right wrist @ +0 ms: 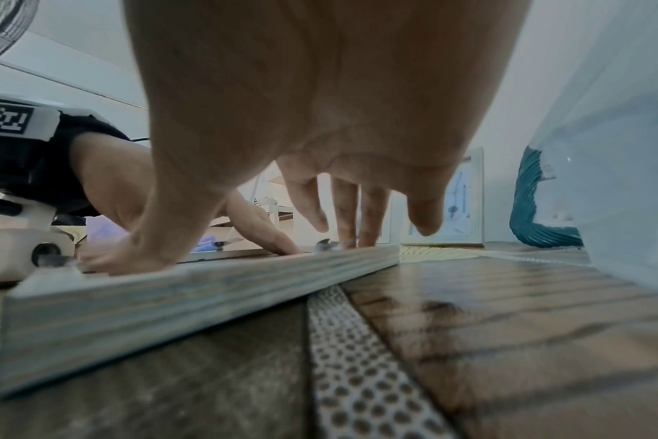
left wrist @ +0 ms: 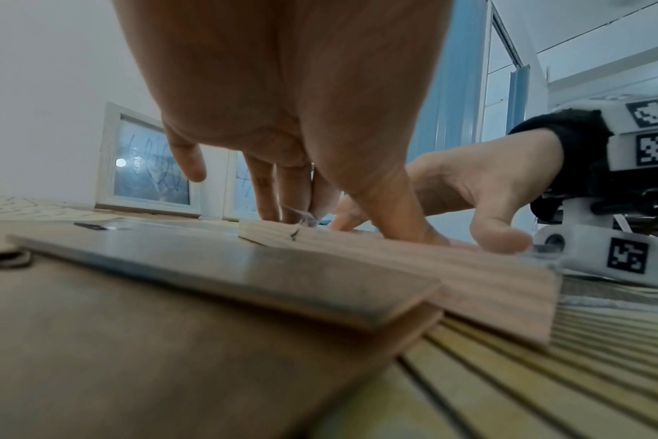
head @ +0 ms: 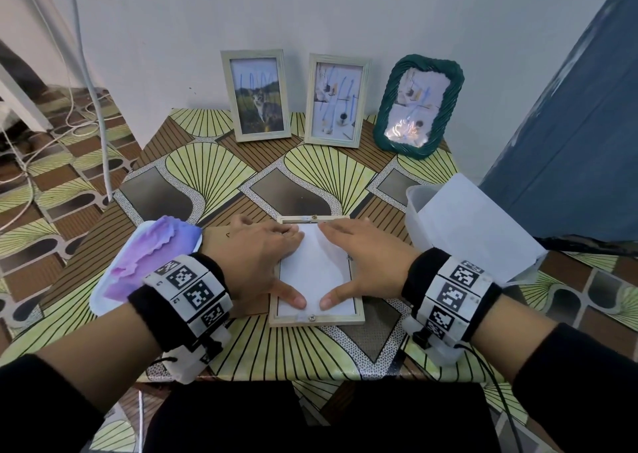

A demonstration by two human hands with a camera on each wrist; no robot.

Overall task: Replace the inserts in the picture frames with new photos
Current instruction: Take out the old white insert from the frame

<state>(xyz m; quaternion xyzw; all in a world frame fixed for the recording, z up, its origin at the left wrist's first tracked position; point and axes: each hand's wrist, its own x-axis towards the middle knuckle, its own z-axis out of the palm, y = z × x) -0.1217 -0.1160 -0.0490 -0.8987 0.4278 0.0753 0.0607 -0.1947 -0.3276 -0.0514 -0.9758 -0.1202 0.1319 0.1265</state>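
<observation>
Wooden picture frame (head: 316, 319) lying face down at the near middle of the patterned table (head: 221, 169), white photo sheet (head: 316, 276) in its recess, left hand (head: 257, 257) and right hand (head: 362, 255) spread flat, fingers and thumbs pressing the sheet, brown backing board (left wrist: 170, 341) under the left wrist, three upright frames (head: 257, 95) against the wall.

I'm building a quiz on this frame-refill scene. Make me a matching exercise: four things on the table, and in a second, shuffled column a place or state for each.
Things:
1. cat photo frame
2. green frame
3. frame under the hands
4. purple paper

Places or states:
A. left of the lying frame
B. face down, white sheet in its back
C. standing rightmost at the wall
D. standing leftmost at the wall

Pairs: 1-D, 2-C, 3-B, 4-A
</observation>
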